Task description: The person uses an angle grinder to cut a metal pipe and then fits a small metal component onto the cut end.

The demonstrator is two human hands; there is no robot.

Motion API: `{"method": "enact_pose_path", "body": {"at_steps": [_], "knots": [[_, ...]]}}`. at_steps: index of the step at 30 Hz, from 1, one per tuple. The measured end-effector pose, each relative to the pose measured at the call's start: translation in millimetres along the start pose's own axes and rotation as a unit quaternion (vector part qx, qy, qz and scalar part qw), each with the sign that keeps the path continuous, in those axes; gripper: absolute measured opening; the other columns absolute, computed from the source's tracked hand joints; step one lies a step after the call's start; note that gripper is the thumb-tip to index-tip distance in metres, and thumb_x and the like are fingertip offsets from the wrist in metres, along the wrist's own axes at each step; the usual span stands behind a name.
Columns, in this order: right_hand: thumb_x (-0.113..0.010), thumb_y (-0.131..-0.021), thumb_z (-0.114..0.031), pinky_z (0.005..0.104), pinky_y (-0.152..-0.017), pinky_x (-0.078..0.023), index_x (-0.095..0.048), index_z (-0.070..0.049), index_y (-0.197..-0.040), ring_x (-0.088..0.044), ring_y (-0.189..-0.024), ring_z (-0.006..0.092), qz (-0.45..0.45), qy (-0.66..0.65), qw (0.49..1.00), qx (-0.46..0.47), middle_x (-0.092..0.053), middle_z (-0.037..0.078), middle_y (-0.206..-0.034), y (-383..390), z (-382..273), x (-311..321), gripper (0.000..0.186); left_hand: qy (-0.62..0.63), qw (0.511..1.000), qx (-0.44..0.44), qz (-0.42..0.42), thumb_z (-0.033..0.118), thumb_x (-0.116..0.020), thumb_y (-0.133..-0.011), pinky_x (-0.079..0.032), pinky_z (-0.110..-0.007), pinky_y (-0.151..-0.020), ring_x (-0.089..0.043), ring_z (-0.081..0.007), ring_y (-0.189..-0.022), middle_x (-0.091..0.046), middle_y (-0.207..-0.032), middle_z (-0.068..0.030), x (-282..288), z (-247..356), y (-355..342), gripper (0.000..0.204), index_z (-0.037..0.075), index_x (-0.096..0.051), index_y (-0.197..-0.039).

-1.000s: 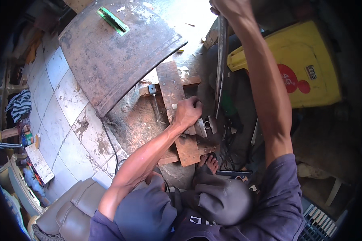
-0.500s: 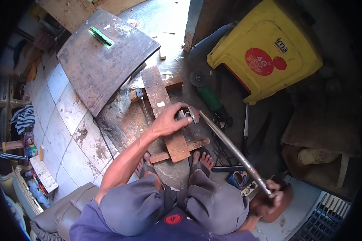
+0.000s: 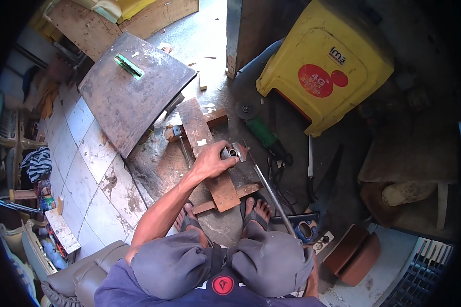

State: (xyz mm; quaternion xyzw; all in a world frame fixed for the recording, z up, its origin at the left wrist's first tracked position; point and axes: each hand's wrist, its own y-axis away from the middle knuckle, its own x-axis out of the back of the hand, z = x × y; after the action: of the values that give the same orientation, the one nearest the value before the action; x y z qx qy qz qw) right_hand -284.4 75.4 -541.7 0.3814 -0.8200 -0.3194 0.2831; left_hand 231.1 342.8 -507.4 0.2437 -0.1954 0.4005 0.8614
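Note:
My left hand [image 3: 216, 160] is closed around a short metal fitting [image 3: 239, 152] with a round open end, held above a brown wooden plank [image 3: 221, 192] between my feet. A long, slim metal pipe [image 3: 274, 194] slants from near the fitting down to my right knee. My right hand [image 3: 309, 251] is at the pipe's lower end, with most of its fingers hidden behind the knee. Crosspieces under the plank make it a low wooden stand. A bar clamp [image 3: 184, 140] lies along the plank's left side.
A green angle grinder [image 3: 261, 132] lies right of the plank. Near my right foot is a blue handled tool [image 3: 306, 230]. A yellow plastic stool [image 3: 325, 71] lies tipped at the upper right. A dark board [image 3: 138, 92] stands at the upper left. A brown block [image 3: 353, 253] sits at the lower right.
My right hand has drawn in toward my right knee, bringing the pipe's lower end left and steeper. My left hand still holds the fitting, slightly lower. The view has shifted a little.

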Motion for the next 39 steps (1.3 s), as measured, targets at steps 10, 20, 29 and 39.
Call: {"method": "enact_pose_path", "body": {"at_steps": [10, 20, 29, 39], "knots": [[-0.067, -0.096, -0.017, 0.0432, -0.098, -0.053, -0.066, 0.0, -0.129, -0.07, -0.113, 0.0379, 0.05, 0.274, 0.915, 0.292, -0.071, 0.023, -0.117, -28.3, -210.8, -120.1, 0.037, 0.023, 1.0, 0.014, 0.002, 0.036, -0.082, -0.084, -0.056, -0.043, -0.084, -0.073, -0.0345, -0.093, -0.073, -0.097, -0.0232, -6.1, -12.2, 1.9, 0.051, 0.001, -0.066, -0.117], [-0.063, -0.086, -0.012, 0.05, -0.098, -0.053, -0.07, -0.007, -0.129, -0.068, -0.114, 0.0438, -0.205, 0.482, 0.791, 0.318, -0.074, 0.023, -0.114, -212.4, -274.0, -275.7, 0.045, 0.034, 0.999, -0.004, 0.027, 0.035, -0.079, -0.087, -0.056, -0.041, -0.068, -0.07, -0.0279, -0.072, -0.07, -0.087, -0.019, -12.7, -3.0, 6.5, 0.048, 0.002, -0.063, -0.117], [-0.07, -0.086, -0.013, 0.0445, -0.102, -0.053, -0.069, -0.008, -0.133, -0.069, -0.117, 0.0396, -0.234, 0.372, 0.832, 0.339, -0.071, 0.023, -0.126, -197.7, -287.3, -268.4, 0.048, 0.055, 0.997, 0.048, 0.03, 0.031, -0.078, -0.083, -0.055, -0.044, -0.075, -0.071, -0.0345, -0.082, -0.07, -0.096, -0.0215, -7.3, 9.8, 11.0, 0.045, 0.0, -0.064, -0.113], [-0.059, -0.107, -0.024, 0.0346, -0.091, -0.053, -0.065, 0.0, -0.135, -0.072, -0.105, 0.0207, -0.38, -0.108, 0.902, 0.175, -0.075, 0.015, -0.116, -215.9, -326.6, -300.9, 0.037, 0.012, 0.998, -0.009, 0.054, 0.03, -0.076, -0.086, -0.056, -0.042, -0.082, -0.071, -0.0315, -0.09, -0.071, -0.099, -0.0193, -10.9, 8.5, 12.0, 0.046, 0.003, -0.066, -0.12]]}}
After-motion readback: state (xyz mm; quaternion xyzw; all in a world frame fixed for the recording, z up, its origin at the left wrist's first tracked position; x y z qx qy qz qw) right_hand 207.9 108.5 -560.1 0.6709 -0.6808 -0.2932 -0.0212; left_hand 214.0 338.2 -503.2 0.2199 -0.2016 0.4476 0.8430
